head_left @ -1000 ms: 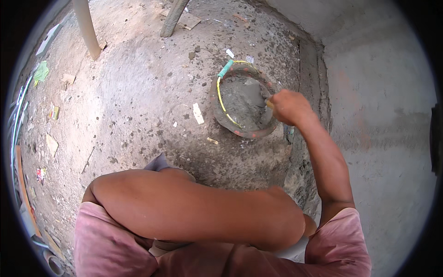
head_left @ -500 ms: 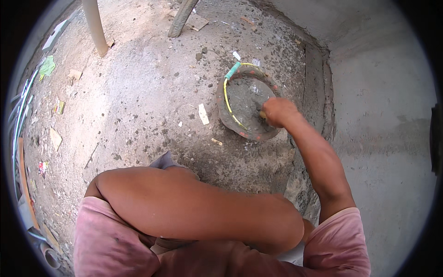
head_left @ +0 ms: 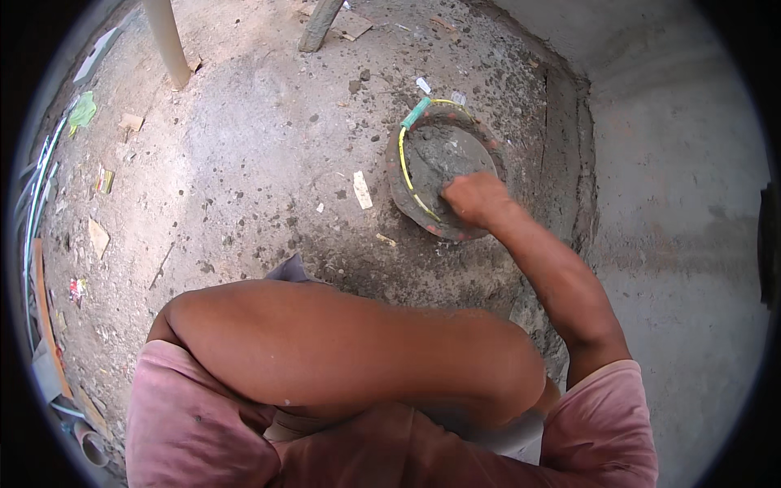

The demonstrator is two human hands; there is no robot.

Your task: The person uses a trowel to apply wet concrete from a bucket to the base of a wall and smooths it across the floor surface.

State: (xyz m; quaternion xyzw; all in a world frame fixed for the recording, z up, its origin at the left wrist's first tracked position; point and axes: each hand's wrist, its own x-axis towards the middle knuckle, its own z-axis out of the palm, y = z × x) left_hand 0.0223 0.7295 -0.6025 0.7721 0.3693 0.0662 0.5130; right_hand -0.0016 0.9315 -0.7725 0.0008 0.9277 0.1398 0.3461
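Note:
A round bucket (head_left: 404, 199) of wet grey mortar (head_left: 451, 150) stands on the ground ahead, right of the middle. Its rim is caked grey with orange patches. The yellow handle (head_left: 404, 159), with a green grip sleeve (head_left: 416, 113), lies over along the left and far rim. My right hand (head_left: 476, 199) is down over the near right part of the bucket, fingers closed. It grips what looks like a trowel, nearly all hidden by the hand and the mortar. My bare left arm lies bent across in front of my body; its hand does not show.
A plastered wall (head_left: 675, 203) rises close on the right. Two posts, one pale (head_left: 167, 45) and one wooden (head_left: 320, 24), stand at the far left. Wood scraps, a green plastic bag (head_left: 82, 112), pipes (head_left: 41, 187) and a plank (head_left: 47, 313) lie leftward on rough ground.
My right hand has moved slightly left and deeper over the mortar, covering the handle end that showed before. The view has shifted a little; the bucket stays in place.

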